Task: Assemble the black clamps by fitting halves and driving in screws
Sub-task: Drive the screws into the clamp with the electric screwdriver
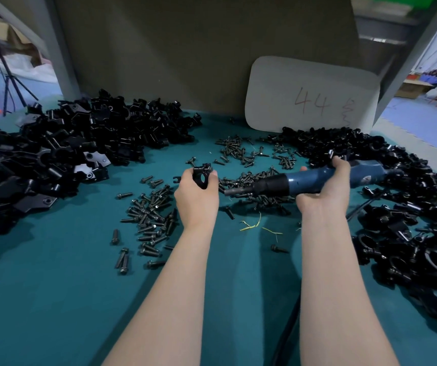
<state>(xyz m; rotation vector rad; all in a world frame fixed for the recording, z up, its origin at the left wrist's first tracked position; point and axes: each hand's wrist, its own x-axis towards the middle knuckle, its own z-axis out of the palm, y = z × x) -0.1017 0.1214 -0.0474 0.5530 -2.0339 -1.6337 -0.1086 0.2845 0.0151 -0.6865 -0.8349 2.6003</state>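
Screw-driving looks to be the step in hand. The left hand holds a black clamp raised above the teal table mat, thumb and fingers curled round its ring. The right hand has its fingers wrapped over the barrel of a blue electric screwdriver, which lies nearly level with its dark nose pointing left, just beside the clamp but not touching it. Whether a screw already sits in the clamp's lug cannot be told; the part is small and dark.

Loose screws lie scattered on the mat between and beyond the 2 forearms. A heap of unjoined clamp halves fills the left side, and a heap of ring-shaped black clamps, seemingly finished ones, fills the right. A white card marked 44 leans on the back wall.

Next, in all likelihood, the bit must meet the screw head squarely, so the left hand would turn the clamp's lug toward the nose and hold both halves tight against the twist.
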